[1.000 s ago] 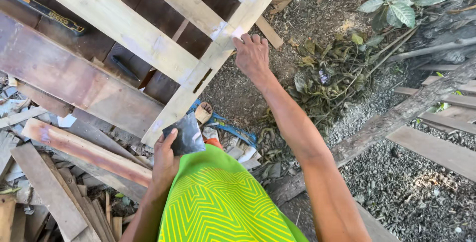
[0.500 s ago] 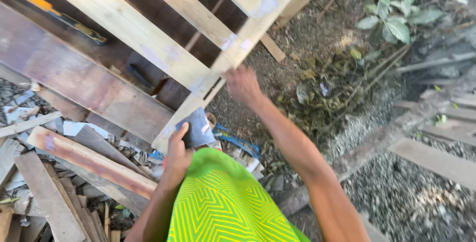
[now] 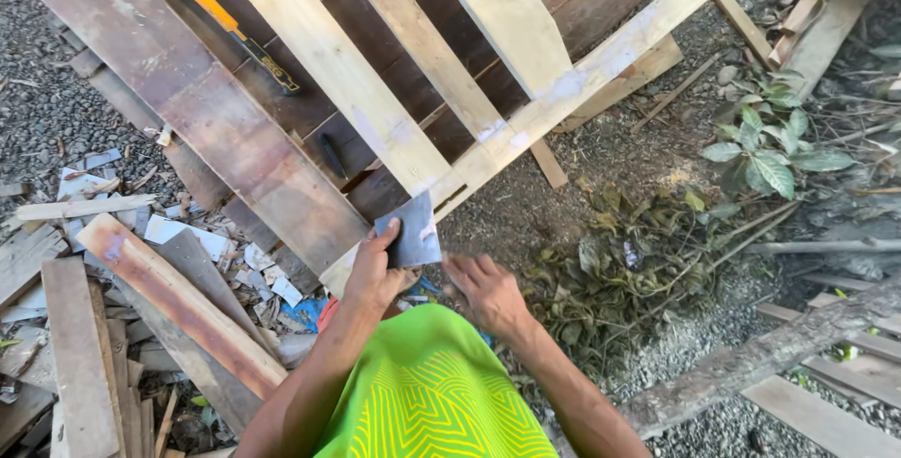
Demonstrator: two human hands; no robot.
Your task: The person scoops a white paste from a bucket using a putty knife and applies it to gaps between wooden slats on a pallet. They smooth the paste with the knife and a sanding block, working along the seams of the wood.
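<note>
1. Gravel and bare dirt (image 3: 601, 162) make up the ground beneath you, with a heap of wilted leaves (image 3: 629, 261) to your right and a leafy green plant (image 3: 765, 148) beyond it.
2. Ahead of you lies a frame of pale wooden slats (image 3: 413, 54) nailed across a long pale rail (image 3: 582, 78), resting over dark weathered boards (image 3: 216, 129).
3. Your left hand (image 3: 375, 275) is closed on a small dark grey sheet (image 3: 410, 231), thumb on its face and fingers behind; it looks like sandpaper, though you cannot tell for sure.
4. That sheet stands just in front of the near end of the pale rail, close to its edge; whether it touches the wood cannot be told.
5. Your right hand (image 3: 488, 294) hangs just beside the left, below the sheet, fingers loosely curled and holding nothing.
6. An orange-handled tool (image 3: 230, 31) lies on the dark boards at the far left, well apart from both hands.
7. Scrap planks (image 3: 169, 303) and pale paper-like scraps (image 3: 174, 231) litter the ground to your left.
8. A rough grey log (image 3: 760, 359) crosses the gravel on your right.
</note>
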